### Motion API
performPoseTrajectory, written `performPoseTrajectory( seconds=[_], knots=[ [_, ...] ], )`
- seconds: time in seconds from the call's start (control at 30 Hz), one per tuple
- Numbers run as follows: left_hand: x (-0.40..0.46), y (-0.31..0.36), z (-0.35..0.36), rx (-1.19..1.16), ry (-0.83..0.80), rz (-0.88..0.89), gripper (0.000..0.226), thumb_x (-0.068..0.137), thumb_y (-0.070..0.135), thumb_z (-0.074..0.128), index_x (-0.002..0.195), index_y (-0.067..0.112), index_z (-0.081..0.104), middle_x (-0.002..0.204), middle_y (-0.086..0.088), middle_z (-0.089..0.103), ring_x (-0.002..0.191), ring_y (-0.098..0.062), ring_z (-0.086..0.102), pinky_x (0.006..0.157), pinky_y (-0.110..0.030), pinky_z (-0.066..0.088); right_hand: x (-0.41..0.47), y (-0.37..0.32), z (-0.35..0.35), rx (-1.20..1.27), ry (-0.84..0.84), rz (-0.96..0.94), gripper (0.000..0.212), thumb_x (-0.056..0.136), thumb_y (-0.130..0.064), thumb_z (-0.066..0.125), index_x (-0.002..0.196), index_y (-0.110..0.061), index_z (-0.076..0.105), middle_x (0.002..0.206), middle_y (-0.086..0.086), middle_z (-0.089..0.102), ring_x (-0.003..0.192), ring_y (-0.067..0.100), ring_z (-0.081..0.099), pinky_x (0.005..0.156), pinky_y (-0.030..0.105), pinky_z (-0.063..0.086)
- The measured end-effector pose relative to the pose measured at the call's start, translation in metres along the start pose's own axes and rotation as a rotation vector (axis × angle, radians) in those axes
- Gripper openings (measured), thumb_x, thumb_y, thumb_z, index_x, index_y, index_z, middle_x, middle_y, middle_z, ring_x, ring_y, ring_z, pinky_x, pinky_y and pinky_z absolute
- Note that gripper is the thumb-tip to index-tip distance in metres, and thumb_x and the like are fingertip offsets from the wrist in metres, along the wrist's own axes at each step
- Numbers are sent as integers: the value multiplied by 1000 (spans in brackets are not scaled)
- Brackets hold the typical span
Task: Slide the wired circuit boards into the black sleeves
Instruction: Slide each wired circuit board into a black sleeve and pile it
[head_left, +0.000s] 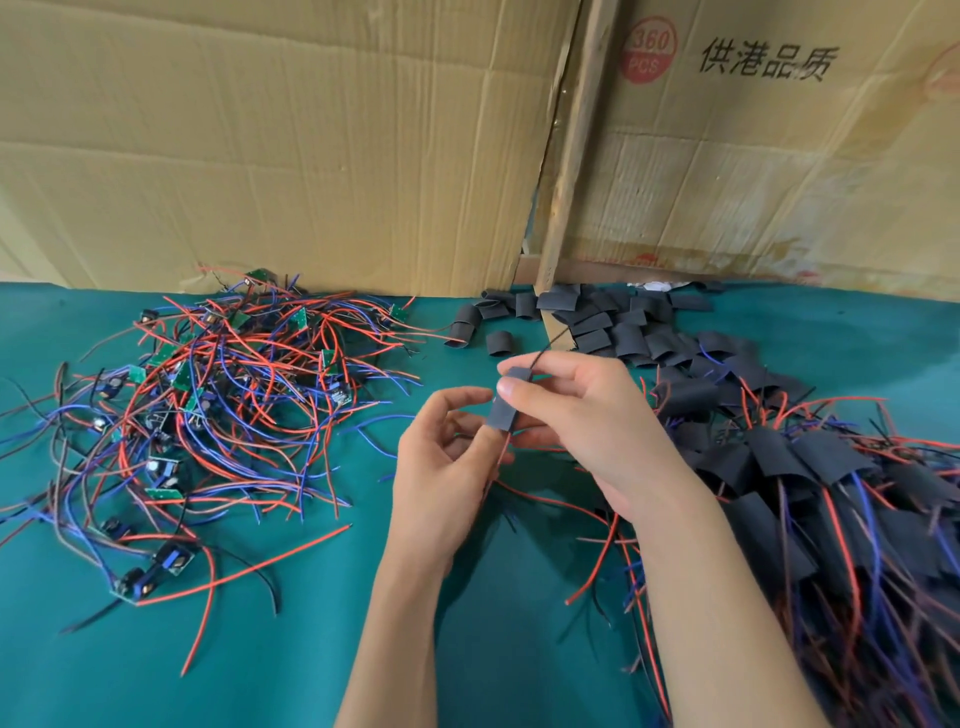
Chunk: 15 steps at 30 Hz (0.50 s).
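Observation:
My right hand pinches a black sleeve between thumb and fingers above the green table. A black wire sticks out of the sleeve's top and red wires hang from its bottom. My left hand is just below and left of the sleeve, fingers curled around the red wires under it. The board inside the sleeve is hidden. A tangle of bare circuit boards with red, blue and black wires lies to the left. Empty black sleeves lie at the back centre.
A heap of sleeved boards with trailing wires fills the right side. Cardboard sheets stand along the back edge of the green table cover. A wooden post stands between the sheets.

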<state>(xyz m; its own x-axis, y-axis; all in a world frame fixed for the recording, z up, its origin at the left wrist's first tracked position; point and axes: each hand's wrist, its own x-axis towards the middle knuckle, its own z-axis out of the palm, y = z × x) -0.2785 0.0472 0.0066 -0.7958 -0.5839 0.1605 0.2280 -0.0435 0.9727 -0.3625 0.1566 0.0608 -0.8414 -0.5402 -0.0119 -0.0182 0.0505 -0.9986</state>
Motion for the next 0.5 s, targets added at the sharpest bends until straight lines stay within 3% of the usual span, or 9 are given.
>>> performPoseTrajectory(
  seconds=[0.07, 0.17, 0.23, 0.3, 0.37, 0.43, 0.5],
  knots=[
    [0, 1, 1, 13, -31, 7, 10, 94, 12, 69, 103, 14, 68, 79, -12, 71, 65, -14, 64, 58, -19, 49, -2, -4, 3, -62, 13, -9, 15, 91, -8, 72, 103, -16, 75, 84, 10, 79, 77, 30, 77, 70, 38, 64],
    [-2, 4, 0, -41, -141, -42, 22, 84, 28, 75, 101, 15, 71, 79, -7, 69, 72, -17, 64, 63, -21, 50, -8, -17, -17, -119, 179, -53, 11, 88, -8, 70, 89, -17, 78, 76, 6, 77, 63, 23, 71, 54, 29, 57],
    [-2, 3, 1, -59, -136, -79, 20, 83, 25, 73, 99, 13, 72, 76, -3, 67, 72, -17, 65, 64, -23, 51, -17, -30, -47, -335, 238, -22, 9, 84, -18, 68, 83, -18, 78, 73, 3, 77, 62, 21, 71, 49, 29, 53],
    [-1, 0, 4, -26, -79, -83, 6, 90, 11, 71, 96, 11, 72, 73, -3, 67, 69, -17, 64, 63, -23, 52, -29, -45, -80, -783, 147, 98, 14, 78, -36, 72, 84, -24, 77, 73, -1, 76, 73, 22, 71, 60, 32, 56],
    [-1, -3, 6, 12, -38, -78, 12, 93, 2, 65, 93, 11, 72, 69, -2, 66, 65, -16, 62, 61, -21, 53, -35, -59, -104, -1136, 101, 211, 32, 75, -52, 77, 86, -22, 77, 80, 0, 76, 85, 22, 69, 78, 33, 57],
    [0, -4, 7, 27, -19, -79, 16, 92, 0, 63, 90, 13, 72, 68, -2, 65, 62, -16, 61, 60, -21, 53, -27, -71, -120, -1249, 114, 178, 36, 76, -56, 77, 94, -25, 76, 96, -2, 77, 97, 21, 67, 86, 32, 54],
    [-1, -4, 7, 40, -7, -80, 18, 92, -1, 63, 89, 14, 72, 68, -2, 65, 61, -16, 61, 61, -23, 54, -11, -75, -127, -1316, 35, 184, 41, 82, -56, 73, 115, -31, 70, 119, -2, 73, 112, 23, 63, 88, 29, 47]
  ],
)
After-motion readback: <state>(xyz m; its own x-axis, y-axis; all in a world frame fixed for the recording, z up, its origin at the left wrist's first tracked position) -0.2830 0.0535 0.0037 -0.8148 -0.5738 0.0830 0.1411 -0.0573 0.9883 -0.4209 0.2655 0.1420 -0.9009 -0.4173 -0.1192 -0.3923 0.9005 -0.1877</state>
